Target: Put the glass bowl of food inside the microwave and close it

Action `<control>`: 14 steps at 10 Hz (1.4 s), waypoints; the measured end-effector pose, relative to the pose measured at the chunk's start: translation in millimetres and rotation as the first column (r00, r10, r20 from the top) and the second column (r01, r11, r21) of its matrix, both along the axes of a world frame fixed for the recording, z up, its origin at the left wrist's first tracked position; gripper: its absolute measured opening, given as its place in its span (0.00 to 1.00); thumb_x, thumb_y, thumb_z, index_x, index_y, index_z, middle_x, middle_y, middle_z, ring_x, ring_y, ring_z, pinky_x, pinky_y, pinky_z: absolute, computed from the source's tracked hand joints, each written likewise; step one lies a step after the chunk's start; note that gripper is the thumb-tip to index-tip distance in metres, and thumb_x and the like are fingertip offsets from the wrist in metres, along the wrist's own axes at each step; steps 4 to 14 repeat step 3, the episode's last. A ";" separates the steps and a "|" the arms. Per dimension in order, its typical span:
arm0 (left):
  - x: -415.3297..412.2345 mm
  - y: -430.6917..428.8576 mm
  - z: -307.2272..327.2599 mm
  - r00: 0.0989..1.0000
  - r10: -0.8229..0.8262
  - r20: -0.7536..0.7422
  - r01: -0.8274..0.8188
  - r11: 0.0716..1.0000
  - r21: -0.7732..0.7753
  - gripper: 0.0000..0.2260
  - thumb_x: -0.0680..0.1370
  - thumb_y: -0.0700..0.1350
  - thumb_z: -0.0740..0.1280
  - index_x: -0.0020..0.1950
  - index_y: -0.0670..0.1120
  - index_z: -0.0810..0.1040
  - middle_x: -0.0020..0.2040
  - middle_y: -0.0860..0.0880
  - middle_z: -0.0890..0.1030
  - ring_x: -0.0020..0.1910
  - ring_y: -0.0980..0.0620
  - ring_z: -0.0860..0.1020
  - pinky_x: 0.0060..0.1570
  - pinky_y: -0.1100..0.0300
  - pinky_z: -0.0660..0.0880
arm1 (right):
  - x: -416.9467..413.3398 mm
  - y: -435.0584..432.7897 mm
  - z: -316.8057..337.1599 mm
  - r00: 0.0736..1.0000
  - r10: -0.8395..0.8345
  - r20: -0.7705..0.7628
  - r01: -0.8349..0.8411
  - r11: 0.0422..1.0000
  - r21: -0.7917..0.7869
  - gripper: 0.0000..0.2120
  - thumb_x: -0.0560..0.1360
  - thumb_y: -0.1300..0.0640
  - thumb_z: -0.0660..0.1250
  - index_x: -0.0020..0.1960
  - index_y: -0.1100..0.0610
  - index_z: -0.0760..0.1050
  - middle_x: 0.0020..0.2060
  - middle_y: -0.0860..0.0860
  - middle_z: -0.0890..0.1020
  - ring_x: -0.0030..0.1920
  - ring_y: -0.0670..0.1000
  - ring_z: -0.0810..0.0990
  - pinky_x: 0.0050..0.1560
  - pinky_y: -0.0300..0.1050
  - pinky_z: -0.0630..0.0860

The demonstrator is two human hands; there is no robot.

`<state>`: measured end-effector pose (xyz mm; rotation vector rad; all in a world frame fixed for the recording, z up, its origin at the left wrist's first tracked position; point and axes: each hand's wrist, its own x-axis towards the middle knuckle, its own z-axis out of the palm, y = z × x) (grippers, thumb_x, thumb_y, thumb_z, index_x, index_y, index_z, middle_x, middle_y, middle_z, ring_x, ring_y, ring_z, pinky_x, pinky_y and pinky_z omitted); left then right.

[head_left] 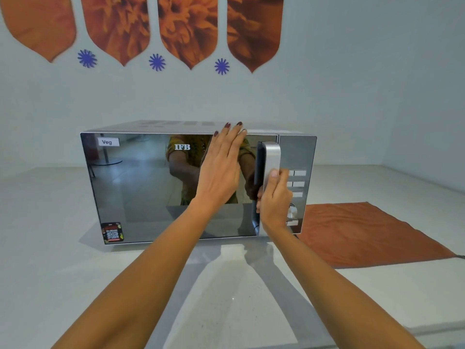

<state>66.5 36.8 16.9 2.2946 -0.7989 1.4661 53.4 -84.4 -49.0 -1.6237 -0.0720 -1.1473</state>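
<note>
A silver microwave with a mirrored door stands on the pale counter, its door flush with the front. My left hand lies flat against the upper right of the door, fingers stretched out and reaching the top edge. My right hand is wrapped around the lower part of the vertical silver door handle. No glass bowl shows anywhere; the mirrored door hides the inside.
An orange cloth lies on the counter to the right of the microwave. The control panel with buttons and a knob sits right of the handle. The wall behind carries orange and blue decorations.
</note>
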 end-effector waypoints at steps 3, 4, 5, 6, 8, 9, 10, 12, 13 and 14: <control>-26.6 39.2 -38.4 0.975 0.217 -0.055 -0.223 0.961 -0.165 0.29 0.79 0.46 0.57 0.78 0.42 0.50 0.79 0.43 0.53 0.78 0.46 0.50 0.77 0.49 0.48 | -23.7 35.2 -1.2 0.885 -0.359 0.297 0.462 0.760 -0.457 0.27 0.78 0.54 0.62 0.73 0.62 0.59 0.74 0.57 0.64 0.76 0.57 0.61 0.78 0.55 0.56; -26.6 39.2 -38.4 0.975 0.217 -0.055 -0.223 0.961 -0.165 0.29 0.79 0.46 0.57 0.78 0.42 0.50 0.79 0.43 0.53 0.78 0.46 0.50 0.77 0.49 0.48 | -23.7 35.2 -1.2 0.885 -0.359 0.297 0.462 0.760 -0.457 0.27 0.78 0.54 0.62 0.73 0.62 0.59 0.74 0.57 0.64 0.76 0.57 0.61 0.78 0.55 0.56; -26.6 39.2 -38.4 0.975 0.217 -0.055 -0.223 0.961 -0.165 0.29 0.79 0.46 0.57 0.78 0.42 0.50 0.79 0.43 0.53 0.78 0.46 0.50 0.77 0.49 0.48 | -23.7 35.2 -1.2 0.885 -0.359 0.297 0.462 0.760 -0.457 0.27 0.78 0.54 0.62 0.73 0.62 0.59 0.74 0.57 0.64 0.76 0.57 0.61 0.78 0.55 0.56; -26.6 39.2 -38.4 0.975 0.217 -0.055 -0.223 0.961 -0.165 0.29 0.79 0.46 0.57 0.78 0.42 0.50 0.79 0.43 0.53 0.78 0.46 0.50 0.77 0.49 0.48 | -23.7 35.2 -1.2 0.885 -0.359 0.297 0.462 0.760 -0.457 0.27 0.78 0.54 0.62 0.73 0.62 0.59 0.74 0.57 0.64 0.76 0.57 0.61 0.78 0.55 0.56; -26.6 39.2 -38.4 0.975 0.217 -0.055 -0.223 0.961 -0.165 0.29 0.79 0.46 0.57 0.78 0.42 0.50 0.79 0.43 0.53 0.78 0.46 0.50 0.77 0.49 0.48 | -23.7 35.2 -1.2 0.885 -0.359 0.297 0.462 0.760 -0.457 0.27 0.78 0.54 0.62 0.73 0.62 0.59 0.74 0.57 0.64 0.76 0.57 0.61 0.78 0.55 0.56; -26.6 39.2 -38.4 0.975 0.217 -0.055 -0.223 0.961 -0.165 0.29 0.79 0.46 0.57 0.78 0.42 0.50 0.79 0.43 0.53 0.78 0.46 0.50 0.77 0.49 0.48 | -23.7 35.2 -1.2 0.885 -0.359 0.297 0.462 0.760 -0.457 0.27 0.78 0.54 0.62 0.73 0.62 0.59 0.74 0.57 0.64 0.76 0.57 0.61 0.78 0.55 0.56; -26.6 39.2 -38.4 0.975 0.217 -0.055 -0.223 0.961 -0.165 0.29 0.79 0.46 0.57 0.78 0.42 0.50 0.79 0.43 0.53 0.78 0.46 0.50 0.77 0.49 0.48 | -23.7 35.2 -1.2 0.885 -0.359 0.297 0.462 0.760 -0.457 0.27 0.78 0.54 0.62 0.73 0.62 0.59 0.74 0.57 0.64 0.76 0.57 0.61 0.78 0.55 0.56; -26.6 39.2 -38.4 0.975 0.217 -0.055 -0.223 0.961 -0.165 0.29 0.79 0.46 0.57 0.78 0.42 0.50 0.79 0.43 0.53 0.78 0.46 0.50 0.77 0.49 0.48 | -23.7 35.2 -1.2 0.885 -0.359 0.297 0.462 0.760 -0.457 0.27 0.78 0.54 0.62 0.73 0.62 0.59 0.74 0.57 0.64 0.76 0.57 0.61 0.78 0.55 0.56; -26.6 39.2 -38.4 0.975 0.217 -0.055 -0.223 0.961 -0.165 0.29 0.79 0.46 0.57 0.78 0.42 0.50 0.79 0.43 0.53 0.78 0.46 0.50 0.77 0.49 0.48 | -23.7 35.2 -1.2 0.885 -0.359 0.297 0.462 0.760 -0.457 0.27 0.78 0.54 0.62 0.73 0.62 0.59 0.74 0.57 0.64 0.76 0.57 0.61 0.78 0.55 0.56; -26.6 39.2 -38.4 0.975 0.217 -0.055 -0.223 0.961 -0.165 0.29 0.79 0.46 0.57 0.78 0.42 0.50 0.79 0.43 0.53 0.78 0.46 0.50 0.77 0.49 0.48 | -23.7 35.2 -1.2 0.885 -0.359 0.297 0.462 0.760 -0.457 0.27 0.78 0.54 0.62 0.73 0.62 0.59 0.74 0.57 0.64 0.76 0.57 0.61 0.78 0.55 0.56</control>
